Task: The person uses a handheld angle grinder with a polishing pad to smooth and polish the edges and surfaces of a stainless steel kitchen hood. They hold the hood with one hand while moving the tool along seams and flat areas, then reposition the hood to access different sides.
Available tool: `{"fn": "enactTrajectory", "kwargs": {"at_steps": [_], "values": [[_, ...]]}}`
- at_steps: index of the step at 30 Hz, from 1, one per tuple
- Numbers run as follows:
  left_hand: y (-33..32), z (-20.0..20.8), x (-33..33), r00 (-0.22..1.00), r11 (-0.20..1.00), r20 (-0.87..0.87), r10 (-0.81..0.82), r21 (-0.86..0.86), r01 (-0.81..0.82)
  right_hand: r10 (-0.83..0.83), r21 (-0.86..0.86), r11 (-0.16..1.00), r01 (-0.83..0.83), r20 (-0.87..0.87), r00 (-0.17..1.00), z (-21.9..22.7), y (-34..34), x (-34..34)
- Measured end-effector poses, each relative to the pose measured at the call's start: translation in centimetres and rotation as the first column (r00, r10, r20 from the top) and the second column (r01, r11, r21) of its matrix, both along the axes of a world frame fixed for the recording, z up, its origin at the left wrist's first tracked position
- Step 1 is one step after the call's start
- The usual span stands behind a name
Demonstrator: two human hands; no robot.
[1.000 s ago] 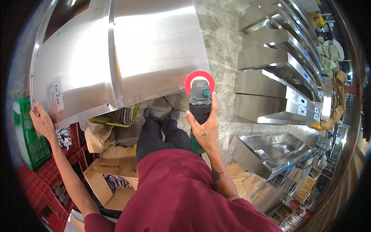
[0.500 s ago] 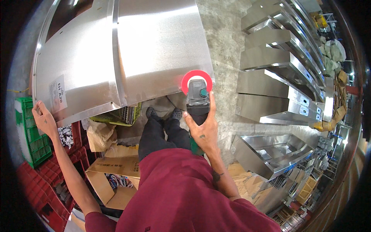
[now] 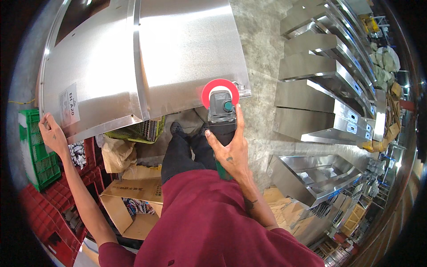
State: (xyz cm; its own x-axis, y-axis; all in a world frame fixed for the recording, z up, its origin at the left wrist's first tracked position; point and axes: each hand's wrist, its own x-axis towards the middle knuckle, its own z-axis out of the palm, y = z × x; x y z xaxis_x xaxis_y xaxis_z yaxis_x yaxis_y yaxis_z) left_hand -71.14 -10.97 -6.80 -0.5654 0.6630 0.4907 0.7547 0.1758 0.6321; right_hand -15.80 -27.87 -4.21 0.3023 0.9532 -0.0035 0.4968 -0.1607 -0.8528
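In front of me lies a large stainless steel panel (image 3: 187,53) with a raised seam and a paper label near its left edge. My right hand (image 3: 231,155) is wrapped round an angle grinder (image 3: 221,111), with the index finger stretched along its side. The grinder's red disc (image 3: 207,95) lies over the panel's near edge, close to the right corner; its rim looks blurred. Whether the disc touches the metal is hard to see. At the panel's near left corner my left hand (image 3: 54,135) grips the edge with bent fingers.
Several stainless steel hoods (image 3: 307,100) stand in a row on the right, with a steel basin-like unit (image 3: 318,175) nearer me. Green (image 3: 40,155) and red crates (image 3: 49,213) are at the left. An open cardboard box (image 3: 133,191) sits beside my legs.
The grinder has shifted slightly left along the panel's near edge, baring a small shiny loop-like shape near the right corner. My left hand keeps its grip on the other corner.
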Motion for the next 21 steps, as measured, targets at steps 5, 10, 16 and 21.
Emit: {"fn": "enactTrajectory", "kwargs": {"at_steps": [5, 10, 16, 21], "values": [[0.4, -0.3, -0.2, 1.000, 0.999, 0.013, -0.017, 0.036, 0.016, -0.105, -0.099, 0.989, 0.106, 0.016, 0.994, 0.1, 0.0, 1.0], [0.1, -0.2, -0.1, 0.999, 1.000, 0.026, -0.021, 0.018, 0.021, -0.053, -0.019, 0.998, 0.054, 0.047, 0.998, 0.2, 0.0, 0.6], [-0.3, 0.3, 0.2, 0.997, 1.000, 0.076, -0.022, 0.019, 0.021, 0.030, -0.009, 1.000, -0.030, 0.011, 0.999, 0.1, -0.4, -1.3], [-0.1, 0.4, 0.7, 1.000, 1.000, 0.020, -0.005, 0.014, 0.004, -0.043, -0.045, 0.998, 0.043, -0.009, 0.999, 0.5, -0.3, -0.5]]}}
